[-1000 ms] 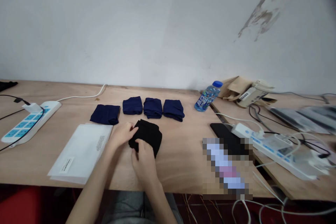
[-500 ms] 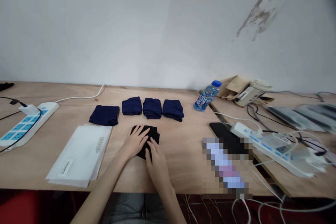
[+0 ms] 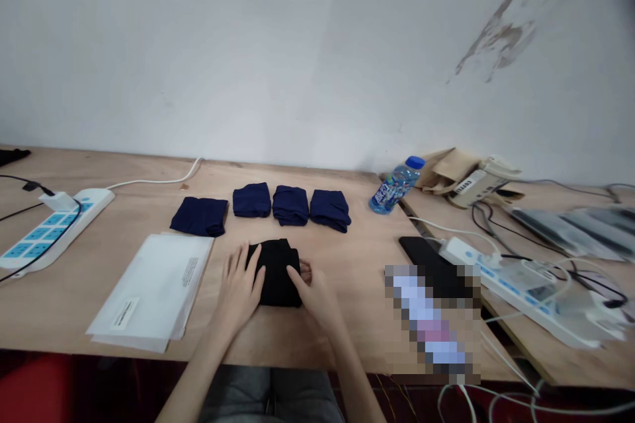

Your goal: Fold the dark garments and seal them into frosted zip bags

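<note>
A folded black cloth point(image 3: 276, 277) lies on the wooden table in front of me. My left hand point(image 3: 239, 285) rests along its left edge, fingers stretched out and apart, the thumb and a fingertip touching the fabric. At the right edge, my right hand point(image 3: 317, 291) has its thumb on top of the cloth and its fingers curled at the side, gripping that edge. Behind the black cloth, folded navy cloths stand in a loose row: one at the left point(image 3: 199, 215), one beside it point(image 3: 252, 200), another in the middle point(image 3: 290, 205) and one at the right point(image 3: 330, 209).
White plastic packets point(image 3: 149, 291) lie to the left, near a power strip point(image 3: 54, 231). On the right are a blue-capped bottle point(image 3: 395, 186), a black phone-like slab point(image 3: 431, 264), a blurred-out object point(image 3: 429, 324), a second power strip point(image 3: 526, 297) with cables and a paper bag point(image 3: 446, 168).
Both hands have moved from lying flat on top of the black cloth to its left and right edges. My right hand now grips the right side. The view has shifted slightly.
</note>
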Available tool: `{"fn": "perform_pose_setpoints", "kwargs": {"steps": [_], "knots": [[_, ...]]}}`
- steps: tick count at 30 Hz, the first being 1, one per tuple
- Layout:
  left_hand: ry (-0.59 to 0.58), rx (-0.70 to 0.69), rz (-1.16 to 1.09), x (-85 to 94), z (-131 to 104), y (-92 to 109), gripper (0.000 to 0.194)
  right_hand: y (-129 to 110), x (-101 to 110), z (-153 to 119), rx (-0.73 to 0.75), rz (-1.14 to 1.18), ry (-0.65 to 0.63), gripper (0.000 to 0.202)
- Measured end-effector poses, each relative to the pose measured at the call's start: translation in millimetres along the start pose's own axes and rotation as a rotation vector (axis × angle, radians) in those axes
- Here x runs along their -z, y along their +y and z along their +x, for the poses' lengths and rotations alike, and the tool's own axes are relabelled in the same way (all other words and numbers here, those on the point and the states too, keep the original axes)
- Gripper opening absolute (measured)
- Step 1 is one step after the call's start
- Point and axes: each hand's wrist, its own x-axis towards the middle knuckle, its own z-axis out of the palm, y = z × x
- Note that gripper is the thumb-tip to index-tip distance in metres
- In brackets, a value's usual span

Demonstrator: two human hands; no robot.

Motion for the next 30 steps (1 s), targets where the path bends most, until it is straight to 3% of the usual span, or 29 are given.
{"fn": "perform_pose_setpoints", "kwargs": {"steps": [7, 13, 18, 22, 26, 30], "knots": [[0.005, -0.031, 0.008, -10.6, -14.8, -9.5, 0.051, -5.4, -15.3, 21.5, -0.113, -0.06, -0.073, 0.039], [0.031, -0.026, -0.09, -9.5, -14.2, -13.1, 0.05, 0.2, -17.6, 25.2, -0.125, 0.269, -0.192, 0.032], [0.128, 0.076, -0.099, -14.1, -16.4, -15.7, 0.049, 6.7, -7.9, 24.7, -0.027, 0.177, -0.098, 0.031], [0.135, 0.061, -0.04, -19.5, -18.0, -15.5, 0.049, 11.9, 10.6, 30.9, 0.011, 0.181, -0.099, 0.03], [0.143, 0.054, -0.014, -22.3, -18.0, -15.6, 0.051, 1.3, 31.2, 57.1, 0.092, 0.178, -0.118, 0.026], [0.156, 0.057, 0.0, -23.9, -18.2, -16.2, 0.051, -28.0, 42.9, 107.1, 0.22, 0.158, -0.109, 0.025]]}}
